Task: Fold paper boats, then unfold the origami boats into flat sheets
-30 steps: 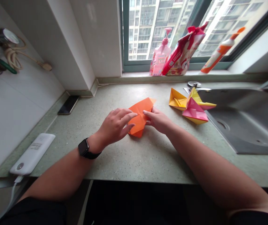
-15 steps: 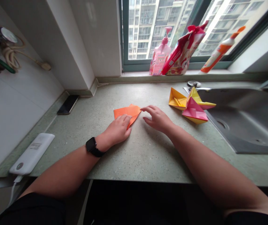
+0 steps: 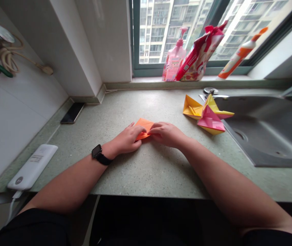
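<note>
My left hand (image 3: 126,139) and right hand (image 3: 166,134) lie low on the counter (image 3: 146,174). My bent fingers press on the orange paper (image 3: 143,128) between them, not clenched. Farther on, yellow and pink paper shapes (image 3: 208,116) sit beside the sink (image 3: 268,133).

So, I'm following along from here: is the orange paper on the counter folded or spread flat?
Folded: the orange paper is a small, layered, pointed shape, with the left hand and right hand pressing their fingers on it.
</note>
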Motion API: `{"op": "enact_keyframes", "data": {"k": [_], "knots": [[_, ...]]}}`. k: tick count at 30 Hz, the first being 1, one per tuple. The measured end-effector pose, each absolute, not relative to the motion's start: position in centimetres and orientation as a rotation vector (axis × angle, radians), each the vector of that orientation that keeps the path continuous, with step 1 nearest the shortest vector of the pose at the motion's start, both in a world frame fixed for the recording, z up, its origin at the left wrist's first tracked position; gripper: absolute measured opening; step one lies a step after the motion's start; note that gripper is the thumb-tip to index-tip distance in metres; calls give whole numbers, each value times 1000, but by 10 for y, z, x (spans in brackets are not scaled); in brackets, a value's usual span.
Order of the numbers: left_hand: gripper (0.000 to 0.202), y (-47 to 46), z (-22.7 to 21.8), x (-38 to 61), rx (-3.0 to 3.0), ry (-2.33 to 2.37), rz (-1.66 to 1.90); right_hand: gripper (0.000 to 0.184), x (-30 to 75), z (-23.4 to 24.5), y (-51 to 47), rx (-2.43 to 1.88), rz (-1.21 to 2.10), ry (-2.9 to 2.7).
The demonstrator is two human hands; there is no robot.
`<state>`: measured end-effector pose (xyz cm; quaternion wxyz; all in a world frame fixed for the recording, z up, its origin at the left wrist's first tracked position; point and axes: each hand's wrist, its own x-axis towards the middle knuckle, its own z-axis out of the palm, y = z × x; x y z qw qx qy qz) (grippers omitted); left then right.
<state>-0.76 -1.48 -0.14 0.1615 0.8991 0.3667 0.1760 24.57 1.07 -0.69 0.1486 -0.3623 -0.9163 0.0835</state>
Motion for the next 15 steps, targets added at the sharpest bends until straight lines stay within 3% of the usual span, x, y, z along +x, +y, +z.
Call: {"op": "enact_keyframes", "data": {"k": [6, 15], "knots": [[15, -13, -3, -7, 2600, 1181, 497, 23, 244, -3, 6, -1042, 282, -2638], [14, -13, 1, -11, 2606, 1119, 500, 26, 250, -7, 10, -953, 320, -2654]]}}
